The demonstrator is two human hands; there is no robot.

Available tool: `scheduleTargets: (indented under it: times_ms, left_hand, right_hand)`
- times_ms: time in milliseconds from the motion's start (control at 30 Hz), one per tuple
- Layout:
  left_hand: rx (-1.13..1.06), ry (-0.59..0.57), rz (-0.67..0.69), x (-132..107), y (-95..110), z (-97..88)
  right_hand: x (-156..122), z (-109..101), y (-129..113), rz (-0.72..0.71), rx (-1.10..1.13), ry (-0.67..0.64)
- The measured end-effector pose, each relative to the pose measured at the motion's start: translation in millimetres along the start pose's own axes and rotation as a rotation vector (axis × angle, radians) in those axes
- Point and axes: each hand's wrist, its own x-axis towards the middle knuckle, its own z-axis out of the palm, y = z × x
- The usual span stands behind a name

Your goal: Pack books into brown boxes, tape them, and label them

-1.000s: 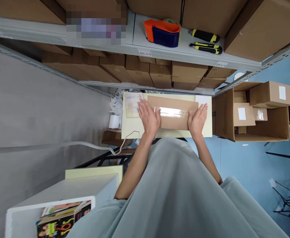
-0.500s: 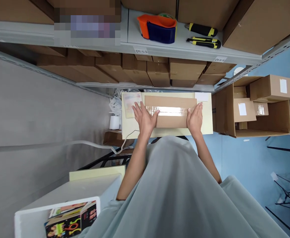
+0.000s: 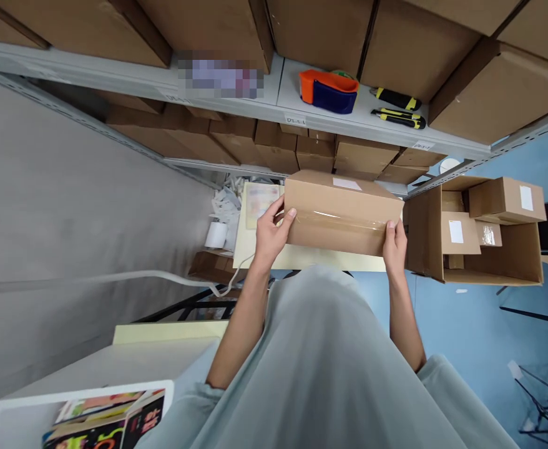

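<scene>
A taped cardboard box [image 3: 337,209] is held between my two hands, tilted so that its top and front faces show. Clear tape runs along its length, and a white label [image 3: 347,183] lies on its far upper face. My left hand [image 3: 273,232] grips the left end, thumb on the near face and fingers round the edge. At the right end my right hand [image 3: 394,246] is closed on the box in the same way. Under it is the cream table [image 3: 243,246]; a printed sheet [image 3: 261,202] lies on the table's left part.
Shelves of cardboard boxes [image 3: 321,37] rise beyond the table; an orange and blue tape dispenser [image 3: 329,91] and utility knives [image 3: 398,109] lie there. At right stands a large open carton [image 3: 422,234] holding smaller boxes. A white bin [image 3: 2,405] with books and a white cable [image 3: 152,274] are at left.
Both hands have gone from resting flat on the box to gripping its ends. The box has been raised off the table and tilted, and its label now shows. The view has shifted slightly.
</scene>
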Motion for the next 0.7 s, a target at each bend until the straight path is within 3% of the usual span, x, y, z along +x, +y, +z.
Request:
scheduleTargets:
  times_ms: [67, 167, 333, 500, 600, 700]
  left_hand:
    - [-0.003, -0.004, -0.015, -2, -11, -9.7]
    - [0.017, 0.019, -0.129, -13, -47, -15.1]
    - [-0.055, 0.014, -0.403, -48, -116, -0.1]
    - [0.051, -0.046, -0.578, -74, -159, 5.8]
    - [0.102, -0.043, -0.582, -67, -173, -1.3]
    - [0.149, -0.024, -0.511, -36, -177, -6.1]
  right_hand:
    - [-3, -4, 7, -0.048, -0.03, -0.002]
    - [-10, 4, 41, -0.017, -0.07, -0.051]
    - [-33, 31, 111, 0.26, 0.099, -0.195]
    - [-50, 37, 157, 0.527, 0.24, -0.298]
    - [-37, 33, 170, 0.584, 0.212, -0.231]
    - [-2, 36, 169, 0.56, 0.225, -0.16]
